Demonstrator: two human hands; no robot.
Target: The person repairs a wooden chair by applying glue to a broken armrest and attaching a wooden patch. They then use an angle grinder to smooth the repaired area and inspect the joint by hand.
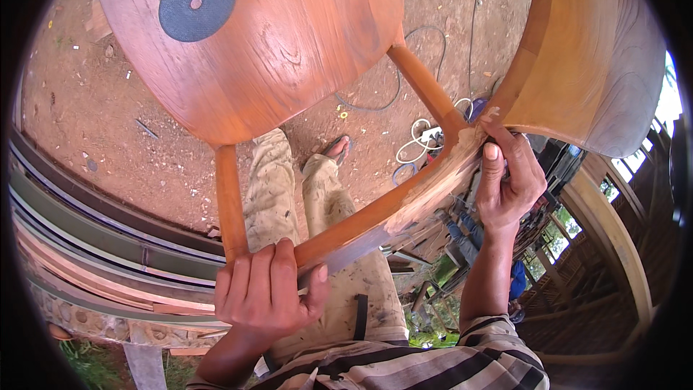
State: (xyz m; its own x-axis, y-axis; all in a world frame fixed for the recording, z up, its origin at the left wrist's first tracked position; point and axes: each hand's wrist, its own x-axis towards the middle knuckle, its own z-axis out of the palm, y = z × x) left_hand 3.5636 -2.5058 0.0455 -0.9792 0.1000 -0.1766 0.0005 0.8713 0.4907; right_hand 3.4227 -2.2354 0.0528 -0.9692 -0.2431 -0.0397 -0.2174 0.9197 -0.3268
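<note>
A reddish-brown wooden chair (289,65) stands tilted in front of me. A dark round sanding disc (180,14) with a centre hole lies flat on its seat. My left hand (267,285) is wrapped round the lower left corner of the chair frame, where a leg meets a long rail (361,227). Bare, paler wood (426,198) shows along the rail's right part. My right hand (512,177) is closed, with its index fingertip against the joint below the curved backrest (577,65). The thumb lies beside that finger; anything between them is hidden.
Cables and a white power strip (431,136) lie on the reddish dirt floor (166,152). Long boards (108,245) are stacked at the left above a stone edge. Another person in blue (517,279) is partly visible at right, near wooden framing (613,245).
</note>
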